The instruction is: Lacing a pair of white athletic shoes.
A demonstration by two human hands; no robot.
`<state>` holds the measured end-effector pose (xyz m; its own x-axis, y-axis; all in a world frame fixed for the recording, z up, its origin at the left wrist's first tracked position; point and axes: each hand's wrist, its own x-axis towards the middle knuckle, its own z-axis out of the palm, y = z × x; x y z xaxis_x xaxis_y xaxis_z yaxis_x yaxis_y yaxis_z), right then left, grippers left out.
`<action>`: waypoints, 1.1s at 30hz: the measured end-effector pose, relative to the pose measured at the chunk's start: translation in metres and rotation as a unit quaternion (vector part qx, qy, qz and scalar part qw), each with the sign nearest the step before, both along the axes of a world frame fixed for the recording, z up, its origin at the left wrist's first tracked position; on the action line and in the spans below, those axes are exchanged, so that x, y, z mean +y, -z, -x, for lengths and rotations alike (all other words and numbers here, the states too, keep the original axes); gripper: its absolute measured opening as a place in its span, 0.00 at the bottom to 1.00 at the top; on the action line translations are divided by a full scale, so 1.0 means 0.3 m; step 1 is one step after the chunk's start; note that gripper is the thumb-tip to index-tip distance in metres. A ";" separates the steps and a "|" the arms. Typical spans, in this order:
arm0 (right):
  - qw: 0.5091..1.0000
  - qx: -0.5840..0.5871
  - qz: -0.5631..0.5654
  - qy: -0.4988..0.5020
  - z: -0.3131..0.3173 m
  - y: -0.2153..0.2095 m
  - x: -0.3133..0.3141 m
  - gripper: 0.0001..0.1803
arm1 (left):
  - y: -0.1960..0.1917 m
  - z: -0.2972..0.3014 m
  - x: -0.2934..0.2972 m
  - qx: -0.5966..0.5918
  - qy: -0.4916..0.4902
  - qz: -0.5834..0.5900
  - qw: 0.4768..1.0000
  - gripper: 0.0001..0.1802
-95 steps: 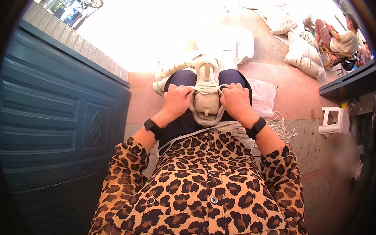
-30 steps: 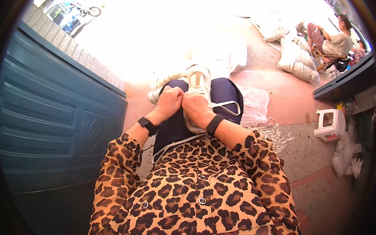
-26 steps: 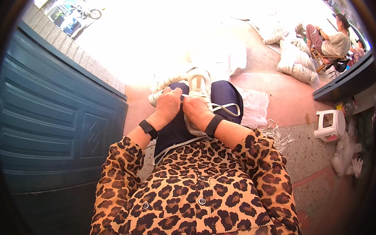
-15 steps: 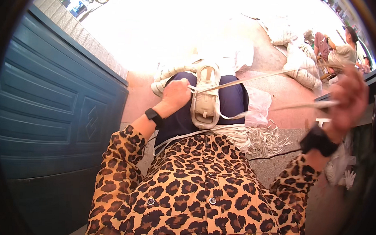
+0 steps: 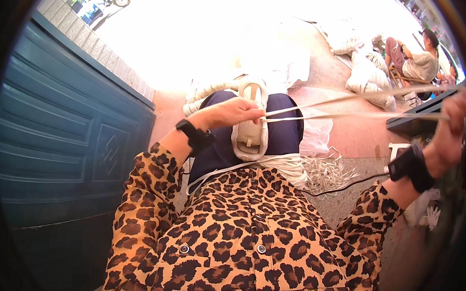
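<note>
A beige shoe (image 5: 249, 141) lies across my lap between dark blue trouser legs, its heel toward me. Over the middle of the shoe, my left hand (image 5: 236, 113) is closed in a pinch on the shoelace. From there two pale strands of the shoelace (image 5: 342, 115) stretch out to the right. Far off at the right side, my right hand (image 5: 453, 122) is closed on these strands, somewhat blurred by motion. The lace holes under my left fingers are hidden. A bundle of loose cream shoelaces (image 5: 327, 174) lies across my lap and hangs off to the right.
A blue panelled door (image 5: 43, 134) stands close on my left. White sacks (image 5: 368, 81) lie on the floor ahead right, near a seated person (image 5: 418, 62). Beside my right leg is a clear plastic bag (image 5: 315, 133). A dark cable (image 5: 344, 187) crosses the floor.
My left hand has moved right, onto the middle of the shoe. My right hand has gone farther right, and the looser lace strand has been drawn nearly straight.
</note>
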<state>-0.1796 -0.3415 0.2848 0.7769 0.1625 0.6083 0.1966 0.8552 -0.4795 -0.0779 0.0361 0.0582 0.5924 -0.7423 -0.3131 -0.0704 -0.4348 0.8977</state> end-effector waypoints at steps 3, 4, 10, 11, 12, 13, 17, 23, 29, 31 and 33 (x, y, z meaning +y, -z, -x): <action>0.947 0.146 0.127 0.257 -0.108 0.163 -0.007 0.03 | -0.072 -0.072 0.091 0.060 -0.065 0.129 0.988 0.17; 0.913 0.188 0.179 0.314 -0.128 0.239 0.060 0.06 | -0.115 -0.106 0.153 0.096 -0.070 0.222 0.968 0.19; 0.735 0.335 0.539 0.239 -0.146 0.650 0.427 0.18 | -0.438 -0.265 0.703 0.050 -0.353 0.480 0.801 0.16; 0.732 0.277 0.594 0.185 -0.155 0.739 0.444 0.21 | -0.499 -0.274 0.785 0.040 -0.358 0.498 0.789 0.16; 0.733 0.234 0.616 0.169 -0.156 0.832 0.469 0.21 | -0.552 -0.282 0.857 0.091 -0.312 0.527 0.785 0.16; 0.734 0.184 0.628 0.182 -0.154 0.897 0.511 0.21 | -0.598 -0.236 0.904 0.043 -0.341 0.538 0.769 0.16; 0.673 0.160 0.698 0.187 -0.092 0.921 0.578 0.18 | -0.525 -0.206 0.894 0.013 -0.398 0.488 0.777 0.09; 0.596 0.061 0.761 0.248 -0.017 0.942 0.643 0.14 | -0.112 -0.064 0.444 0.020 -0.362 0.049 0.931 0.12; 0.558 0.012 0.800 0.222 0.004 0.899 0.645 0.12 | 0.090 0.055 0.085 -0.200 -0.113 -0.087 0.969 0.12; 0.563 0.022 0.794 0.230 0.006 0.905 0.636 0.12 | 0.116 0.074 0.048 -0.241 -0.117 -0.078 0.960 0.11; 0.568 0.034 0.788 0.238 0.007 0.920 0.626 0.12 | 0.121 0.080 0.039 -0.303 -0.113 -0.116 0.939 0.10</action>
